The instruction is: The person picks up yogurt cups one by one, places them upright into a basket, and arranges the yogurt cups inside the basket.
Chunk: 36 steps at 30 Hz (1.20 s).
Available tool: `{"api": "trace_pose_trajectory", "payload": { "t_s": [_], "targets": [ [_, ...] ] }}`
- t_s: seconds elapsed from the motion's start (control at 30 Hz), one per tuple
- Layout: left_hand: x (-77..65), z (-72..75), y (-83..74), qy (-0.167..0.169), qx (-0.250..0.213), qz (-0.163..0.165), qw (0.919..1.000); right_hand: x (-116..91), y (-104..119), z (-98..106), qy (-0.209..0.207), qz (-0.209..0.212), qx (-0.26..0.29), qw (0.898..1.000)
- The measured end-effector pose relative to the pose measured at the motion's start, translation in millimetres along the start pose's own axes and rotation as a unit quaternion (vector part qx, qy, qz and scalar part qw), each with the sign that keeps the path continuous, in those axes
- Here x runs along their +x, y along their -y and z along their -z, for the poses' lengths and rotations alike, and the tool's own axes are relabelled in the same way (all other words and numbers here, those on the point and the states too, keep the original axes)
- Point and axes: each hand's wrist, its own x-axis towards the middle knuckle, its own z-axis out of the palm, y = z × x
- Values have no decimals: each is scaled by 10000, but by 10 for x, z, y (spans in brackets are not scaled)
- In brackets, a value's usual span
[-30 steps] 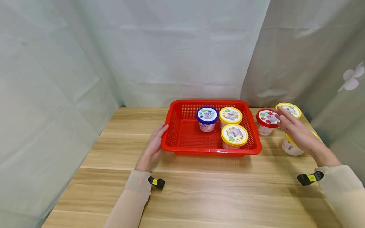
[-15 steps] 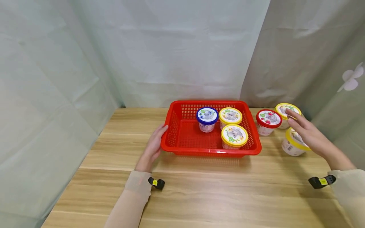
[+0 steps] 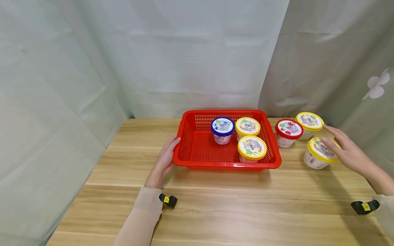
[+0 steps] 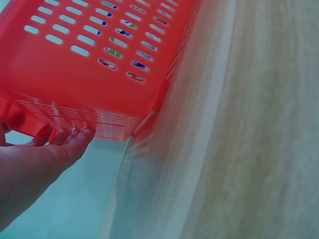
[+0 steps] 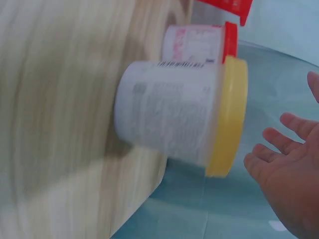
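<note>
My left hand (image 3: 166, 153) rests against the left end of the red plastic basket (image 3: 212, 164). Its fingers (image 4: 75, 144) touch the outer wall below the rim in the left wrist view. Inside the basket stand a blue-lidded tub (image 3: 222, 126), a yellow-lidded tub (image 3: 247, 126) at the back right and another yellow-lidded tub (image 3: 252, 147) in front of it. At the right, my right hand (image 3: 349, 152) is held with fingers spread beside the front yellow-lidded tub (image 3: 322, 150). A gap separates that hand from the tub (image 5: 169, 109) in the right wrist view.
A red-lidded tub (image 3: 289, 131) stands just right of the basket. Behind the front tub is another yellow-lidded one (image 3: 309, 120). All stand on a wooden table (image 3: 240, 208), with a pale cloth (image 3: 197, 58) hanging behind and at both sides.
My right hand has moved rightward from above the tubs to the right side of the front yellow-lidded one. The left hand, the basket and the tubs stay in place.
</note>
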Motion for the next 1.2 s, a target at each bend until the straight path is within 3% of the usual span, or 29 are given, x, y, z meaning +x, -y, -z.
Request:
{"api": "trace_pose_trajectory", "payload": {
  "t_s": [0.3,0.7,0.87,1.2],
  "targets": [
    [9,14,4,98,52,-33,9999,-149,-115,-37,-189,7,-492,9986],
    [10,15,8,162,-13,-31,9999,-292,-237,-144,-121,-9,-629,9979],
    [5,16,10,213,45,-62,9997,-297,-267,-169,-71,-29,-618,9981],
    [10,17,27,213,7,-73,9997,-346,-363,-239,-285,334,-375,9983]
  ]
}}
